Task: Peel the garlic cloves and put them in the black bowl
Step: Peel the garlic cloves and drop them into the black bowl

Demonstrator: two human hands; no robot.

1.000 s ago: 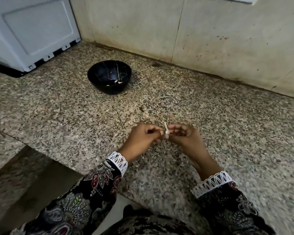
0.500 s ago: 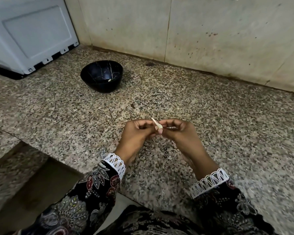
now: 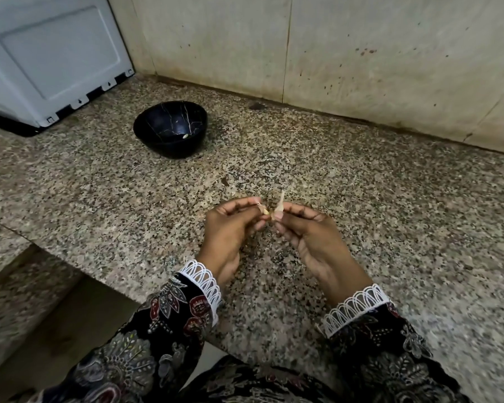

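Observation:
A small garlic clove (image 3: 264, 211) is pinched in the fingertips of my left hand (image 3: 232, 228). My right hand (image 3: 309, 237) pinches a pale strip of papery skin (image 3: 279, 207) that sticks up beside the clove. Both hands hover just above the speckled granite counter (image 3: 390, 228), fingertips almost touching. The black bowl (image 3: 170, 128) with thin gold veins stands farther back and to the left. One pale peeled clove (image 3: 186, 136) lies inside it.
A white appliance (image 3: 50, 56) stands on the counter at the back left, close to the bowl. A stained tiled wall (image 3: 332, 53) runs along the back. The counter's front edge steps down at the lower left. A few skin scraps (image 3: 224, 181) lie ahead of my hands.
My hands have drawn slightly apart and the skin strip now stands away from the clove. The camera has shifted, so the bowl sits lower and more central in view.

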